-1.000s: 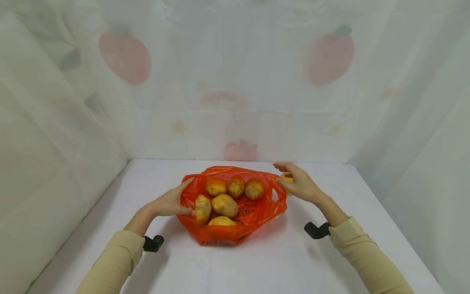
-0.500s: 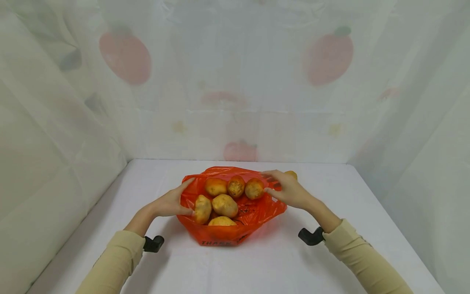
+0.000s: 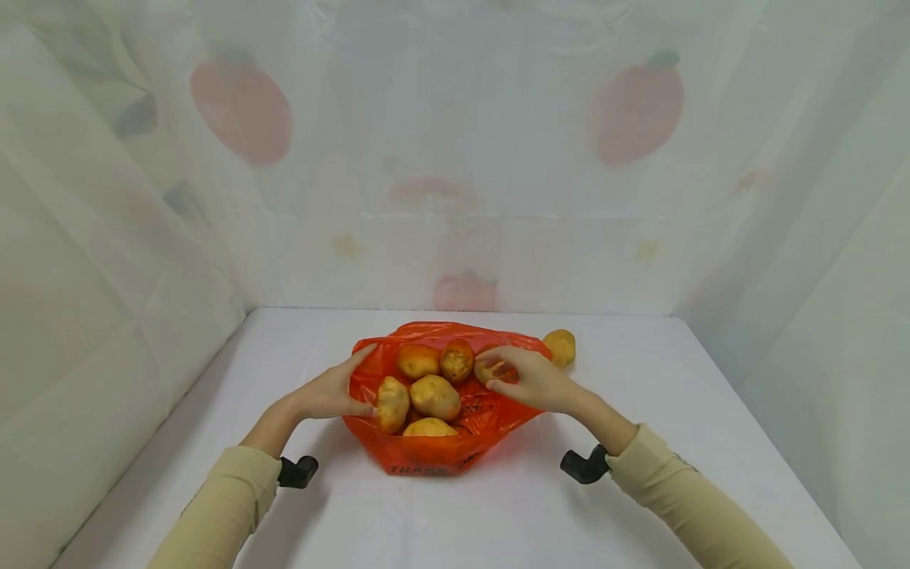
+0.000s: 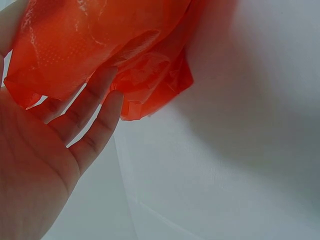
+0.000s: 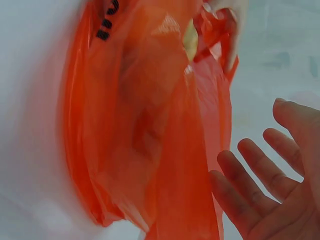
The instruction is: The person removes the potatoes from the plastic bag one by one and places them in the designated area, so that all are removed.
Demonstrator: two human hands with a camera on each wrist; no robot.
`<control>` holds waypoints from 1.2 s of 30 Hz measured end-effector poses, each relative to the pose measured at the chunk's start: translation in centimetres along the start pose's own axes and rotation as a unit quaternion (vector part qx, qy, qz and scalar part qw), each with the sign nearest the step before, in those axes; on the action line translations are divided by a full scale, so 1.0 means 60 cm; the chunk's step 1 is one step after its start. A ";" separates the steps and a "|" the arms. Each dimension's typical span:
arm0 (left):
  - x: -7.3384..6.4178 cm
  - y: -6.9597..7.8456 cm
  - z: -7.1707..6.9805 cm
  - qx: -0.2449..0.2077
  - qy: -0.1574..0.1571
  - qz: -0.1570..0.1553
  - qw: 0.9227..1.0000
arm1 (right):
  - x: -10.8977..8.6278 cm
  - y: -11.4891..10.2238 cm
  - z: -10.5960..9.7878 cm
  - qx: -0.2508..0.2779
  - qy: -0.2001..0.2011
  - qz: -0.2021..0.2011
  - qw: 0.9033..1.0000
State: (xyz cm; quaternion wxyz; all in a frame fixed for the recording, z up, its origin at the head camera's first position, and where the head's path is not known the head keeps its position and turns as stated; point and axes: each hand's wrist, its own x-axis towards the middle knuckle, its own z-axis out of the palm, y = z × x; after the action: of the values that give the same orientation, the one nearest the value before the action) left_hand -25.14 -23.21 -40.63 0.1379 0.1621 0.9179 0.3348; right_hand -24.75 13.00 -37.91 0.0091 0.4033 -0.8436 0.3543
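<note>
A red plastic bag (image 3: 434, 454) stands on the table with its mouth facing up and several potatoes (image 3: 435, 397) inside. At the bag's left side is my left hand (image 3: 323, 395), thumb and index finger spread apart along the rim. The left wrist view shows its other fingers (image 4: 92, 137) nearly straight, tips at the outside of the film. My right hand (image 3: 536, 379) reaches over the bag's right side, its loose fingers partly covering the rightmost potato (image 3: 482, 371). In the right wrist view that hand (image 5: 275, 185) has spread fingers and holds nothing.
One more potato (image 3: 562, 348) lies on the table outside the bag, behind its right side. The white tabletop (image 3: 455, 521) meets a pale hanging sheet (image 3: 569, 261) at the back. More sheets hang at both sides.
My right hand has moved left and slightly down from beside the outside potato to over the bag's right side, uncovering that potato. The left hand and the bag's potatoes have stayed put.
</note>
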 end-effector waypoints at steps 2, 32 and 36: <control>0.000 0.000 0.000 0.001 0.000 0.000 1.000 | 0.003 -0.002 0.006 -0.007 -0.008 0.004 1.000; -0.003 0.004 -0.003 -0.008 -0.002 -0.007 1.000 | 0.027 -0.013 0.086 -0.037 -0.132 0.023 0.990; -0.004 0.005 -0.004 -0.008 -0.003 -0.009 1.000 | 0.028 -0.015 0.094 -0.032 -0.152 0.027 0.988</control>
State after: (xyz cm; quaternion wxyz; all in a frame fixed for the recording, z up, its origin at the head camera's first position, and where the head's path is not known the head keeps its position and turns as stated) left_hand -24.97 -23.22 -40.25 0.1451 0.1537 0.9164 0.3400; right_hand -23.76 8.08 -41.09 -0.1154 0.4288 -0.8570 0.2616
